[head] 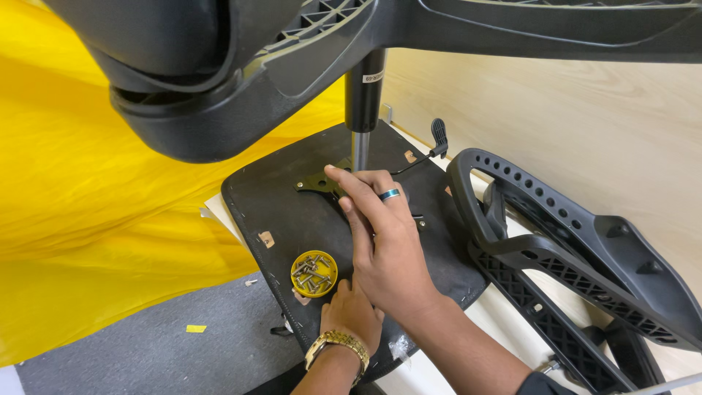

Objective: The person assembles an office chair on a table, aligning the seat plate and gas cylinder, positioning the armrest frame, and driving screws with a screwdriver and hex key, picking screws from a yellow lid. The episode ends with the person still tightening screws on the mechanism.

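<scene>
Head view: right hand fingers extended, touching bracket.

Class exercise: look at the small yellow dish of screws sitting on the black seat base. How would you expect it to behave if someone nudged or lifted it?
The yellow dish looks shallow and flat-bottomed, so a nudge would probably slide it rather than tip it. Its loose screws would likely shift and rattle, and might spill if it were lifted tilted. The left hand rests right beside it, so a bump seems possible.
</scene>
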